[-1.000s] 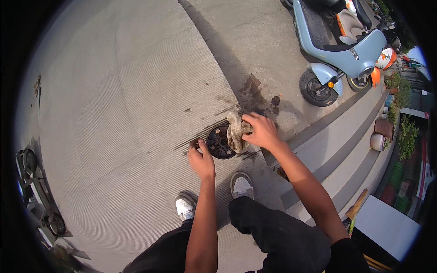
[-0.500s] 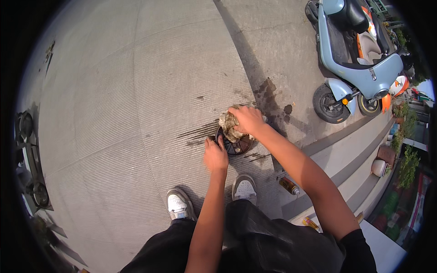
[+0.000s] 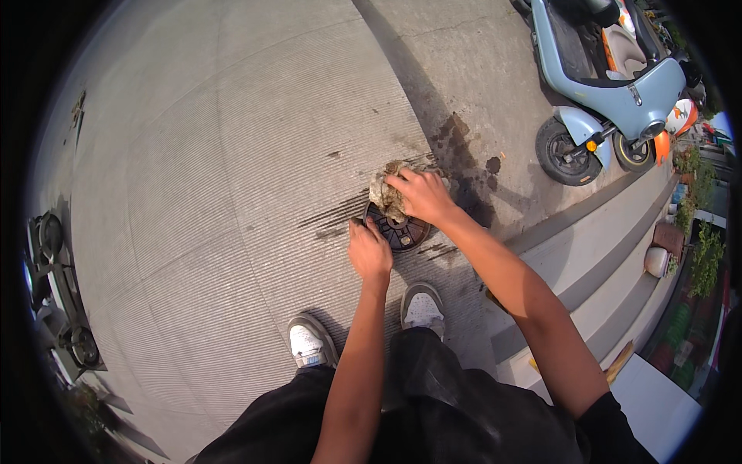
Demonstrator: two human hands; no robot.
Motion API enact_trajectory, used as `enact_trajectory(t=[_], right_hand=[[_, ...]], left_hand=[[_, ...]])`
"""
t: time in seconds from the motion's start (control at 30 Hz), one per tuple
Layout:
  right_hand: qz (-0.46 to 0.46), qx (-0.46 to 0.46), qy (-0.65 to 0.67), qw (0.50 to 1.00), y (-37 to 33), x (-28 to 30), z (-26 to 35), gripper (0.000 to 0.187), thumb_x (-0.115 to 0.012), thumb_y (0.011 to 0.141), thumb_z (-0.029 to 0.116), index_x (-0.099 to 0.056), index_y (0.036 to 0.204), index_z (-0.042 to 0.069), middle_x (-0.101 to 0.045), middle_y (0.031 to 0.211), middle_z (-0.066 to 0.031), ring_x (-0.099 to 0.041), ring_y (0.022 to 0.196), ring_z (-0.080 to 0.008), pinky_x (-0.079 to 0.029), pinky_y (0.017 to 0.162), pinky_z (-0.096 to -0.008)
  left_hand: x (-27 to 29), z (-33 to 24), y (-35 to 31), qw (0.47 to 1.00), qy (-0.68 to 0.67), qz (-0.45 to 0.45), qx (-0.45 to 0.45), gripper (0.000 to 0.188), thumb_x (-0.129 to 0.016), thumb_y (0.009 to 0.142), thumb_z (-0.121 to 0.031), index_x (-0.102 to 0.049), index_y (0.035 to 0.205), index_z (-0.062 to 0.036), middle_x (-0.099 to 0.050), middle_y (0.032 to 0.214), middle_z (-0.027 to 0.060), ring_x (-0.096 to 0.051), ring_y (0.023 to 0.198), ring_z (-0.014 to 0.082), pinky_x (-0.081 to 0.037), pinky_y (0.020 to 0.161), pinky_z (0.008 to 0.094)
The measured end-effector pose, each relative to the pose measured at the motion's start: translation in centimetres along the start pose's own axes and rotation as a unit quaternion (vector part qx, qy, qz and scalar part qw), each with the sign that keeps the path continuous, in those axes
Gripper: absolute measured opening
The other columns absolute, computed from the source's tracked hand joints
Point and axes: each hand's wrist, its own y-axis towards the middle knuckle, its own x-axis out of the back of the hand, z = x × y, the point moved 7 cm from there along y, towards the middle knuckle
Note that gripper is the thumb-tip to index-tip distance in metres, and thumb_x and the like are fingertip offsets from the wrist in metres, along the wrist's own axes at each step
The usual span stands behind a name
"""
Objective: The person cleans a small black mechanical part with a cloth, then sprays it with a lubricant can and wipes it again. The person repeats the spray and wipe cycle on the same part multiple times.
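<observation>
A round dark disc (image 3: 408, 235) with raised ribs lies on the grooved concrete in front of my shoes. My left hand (image 3: 371, 249) is closed on its near-left rim, the thumb laid along the edge. On the disc's far side my right hand (image 3: 425, 195) grips a crumpled, dirty pale rag (image 3: 389, 195), bunched under the fingers. The rag and both hands hide part of the disc. Dark wet streaks (image 3: 336, 211) mark the grooves beside it.
A light blue scooter (image 3: 610, 100) stands at the far right, near concrete steps (image 3: 576, 267). Dark stains (image 3: 456, 143) spot the ground beyond my right hand. My shoes (image 3: 423, 307) are close to the disc. Another vehicle (image 3: 62, 286) shows at the left edge.
The rag and my right hand have shifted slightly on the disc's far part. My left hand stays at the rim. My right arm now mostly hides the spray can on the ground.
</observation>
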Motion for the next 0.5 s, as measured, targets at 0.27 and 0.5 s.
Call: enact_trajectory(t=[0.27, 0.5], right_hand=[[-0.370, -0.303, 0.549, 0.685, -4.0, 4.7, -8.9, 0.025, -0.077, 0.096, 0.001, -0.071, 0.120, -0.003, -0.077, 0.114, -0.0059, -0.069, 0.101, -0.0153, -0.054, 0.092, -0.0329], [0.007, -0.385, 0.065, 0.921, -6.0, 7.8, -3.9, 0.068, -0.087, 0.083, 0.037, -0.066, 0.142, 0.009, -0.076, 0.121, -0.0218, -0.072, 0.115, -0.0440, -0.058, 0.099, -0.0491]], left_hand=[[-0.2, 0.9, -1.0, 0.998, 0.016, -0.051, 0.029, 0.049, -0.048, 0.111, -0.032, -0.065, 0.120, 0.0130, -0.067, 0.126, 0.0344, -0.069, 0.097, 0.0519, -0.056, 0.083, 0.0570], [0.0, -0.8, -3.4, 0.991, 0.032, -0.016, 0.132, 0.054, -0.049, 0.110, -0.042, -0.066, 0.113, 0.0091, -0.073, 0.100, 0.0323, -0.071, 0.090, 0.0503, -0.055, 0.079, 0.0570]])
